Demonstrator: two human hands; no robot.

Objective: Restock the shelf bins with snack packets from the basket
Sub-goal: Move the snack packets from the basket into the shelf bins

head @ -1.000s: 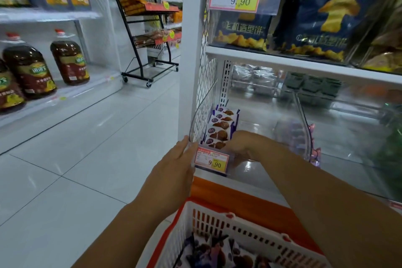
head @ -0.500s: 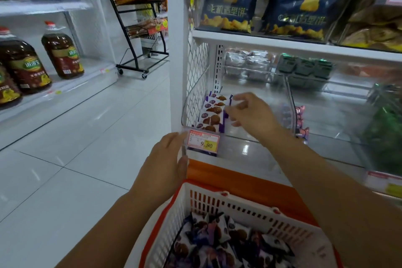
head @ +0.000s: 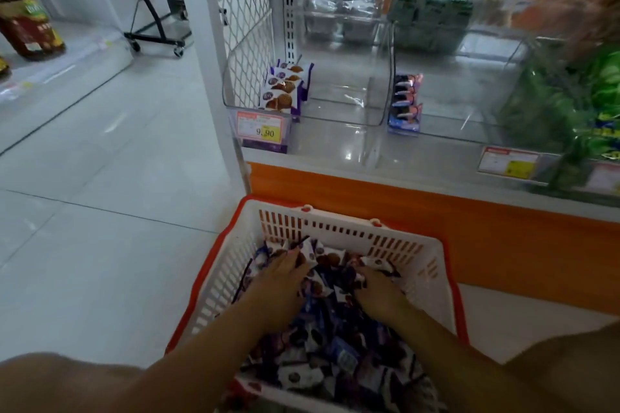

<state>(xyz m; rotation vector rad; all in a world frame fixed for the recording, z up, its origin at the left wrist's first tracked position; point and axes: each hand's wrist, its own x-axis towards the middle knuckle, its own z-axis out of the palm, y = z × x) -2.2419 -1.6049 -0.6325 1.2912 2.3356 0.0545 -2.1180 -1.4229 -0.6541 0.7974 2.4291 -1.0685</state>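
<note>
- Head view: white plastic basket [head: 423,263] with an orange rim, standing on the floor against the orange base of the shelf unit [head: 369,152].
- Snack packets [head: 335,350], purple and white, lie loose in a heap inside the basket and fill most of it.
- Left hand [head: 281,280] is inside the basket, on its left half, palm down. The fingers are stretched forward and lie flat on the packets; no packet is seen grasped.
- Right hand [head: 378,293] is inside the basket, on its right half. The fingers bend down among the packets; cannot tell whether they have hold of one.
- Clear shelf bin [head: 349,104] sits above and beyond the basket. A short row of matching packets [head: 284,88] stands against its left wall; a price tag [head: 263,127] reading 9.90 hangs at its front.
- Beyond the basket to the right, a second clear bin holds blue and pink packets [head: 406,100]; green packets [head: 570,104] lie further right, blurred.
- Far left of the basket: an oil bottle [head: 28,18] on a low ledge.
</note>
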